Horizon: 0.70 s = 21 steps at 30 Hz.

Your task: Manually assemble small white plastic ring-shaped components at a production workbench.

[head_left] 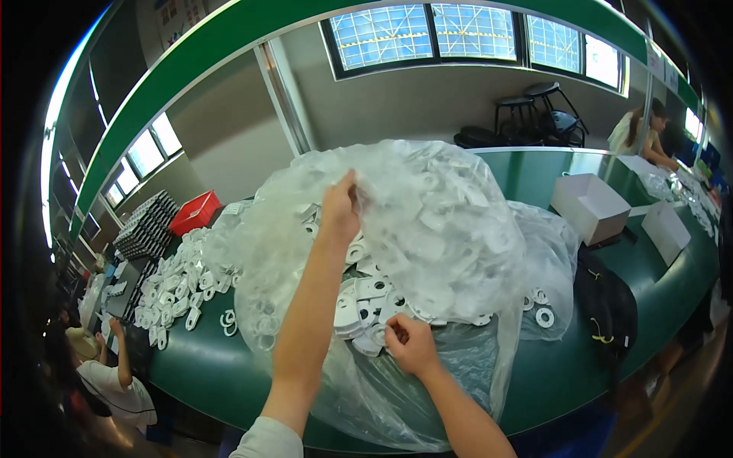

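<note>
1. The left hand (340, 210) is raised near the centre of the frame, its fingers pinched shut on a fold of the clear plastic bag (427, 221), holding the film up.
2. The right hand (410, 343) sits lower, just below centre, fingers curled closed on the bag's lower edge, touching the white parts beneath it; whether it also holds one of the parts cannot be told.
3. The bag is large and crumpled, spreading from the centre to the right of the frame and spilling over the near table edge at the bottom. It is full of flat white plastic parts (366, 301), some ring-shaped, which show at its opening between the two hands.
4. A loose heap of similar white parts (179, 278) lies at centre left on the green table (206, 366), well apart from the hands.
5. A red bin (195, 211) and stacked dark trays (145, 225) stand at upper left behind that heap.
6. A black bag (607, 301) lies at right, just beside the plastic bag; two white boxes (589, 204) stand beyond it.
7. Another person (645, 133) works at the upper right, and a second person (114, 385) is at lower left.
</note>
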Each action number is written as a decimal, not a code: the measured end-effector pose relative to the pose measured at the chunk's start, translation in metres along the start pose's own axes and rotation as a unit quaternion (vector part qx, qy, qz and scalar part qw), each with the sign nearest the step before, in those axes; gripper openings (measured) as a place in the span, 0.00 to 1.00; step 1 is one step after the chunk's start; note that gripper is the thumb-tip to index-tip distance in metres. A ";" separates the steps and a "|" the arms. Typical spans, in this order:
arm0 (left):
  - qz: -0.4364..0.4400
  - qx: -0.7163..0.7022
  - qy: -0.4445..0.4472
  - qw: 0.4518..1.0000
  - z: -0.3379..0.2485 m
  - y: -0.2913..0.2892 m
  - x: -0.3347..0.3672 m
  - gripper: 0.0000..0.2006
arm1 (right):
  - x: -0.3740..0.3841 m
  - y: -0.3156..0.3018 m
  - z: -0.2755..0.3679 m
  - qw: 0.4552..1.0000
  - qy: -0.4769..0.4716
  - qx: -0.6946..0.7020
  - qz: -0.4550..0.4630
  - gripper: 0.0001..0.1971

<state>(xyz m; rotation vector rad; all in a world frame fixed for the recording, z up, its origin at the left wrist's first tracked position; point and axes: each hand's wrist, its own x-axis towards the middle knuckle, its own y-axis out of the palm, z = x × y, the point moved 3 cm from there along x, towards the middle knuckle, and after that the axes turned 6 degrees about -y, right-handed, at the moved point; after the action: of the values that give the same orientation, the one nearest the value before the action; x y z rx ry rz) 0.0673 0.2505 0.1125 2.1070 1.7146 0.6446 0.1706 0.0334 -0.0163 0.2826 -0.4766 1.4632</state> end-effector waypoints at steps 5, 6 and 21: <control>0.061 0.059 0.099 0.991 -0.070 0.072 -0.082 0.10 | -0.001 -0.006 -0.014 1.000 0.016 0.008 0.005 0.05; 0.109 0.085 0.120 0.983 -0.082 0.089 -0.101 0.10 | -0.001 -0.006 -0.013 1.000 0.015 0.009 0.005 0.05; 0.071 0.251 0.083 0.962 -0.064 0.065 -0.065 0.14 | -0.001 -0.001 -0.006 0.998 0.034 0.042 -0.012 0.06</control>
<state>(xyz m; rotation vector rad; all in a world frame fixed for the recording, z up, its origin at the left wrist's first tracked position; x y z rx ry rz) 0.0748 0.1724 0.1921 2.6023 1.9955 0.4680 0.1724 0.0356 -0.0220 0.3029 -0.3562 1.4663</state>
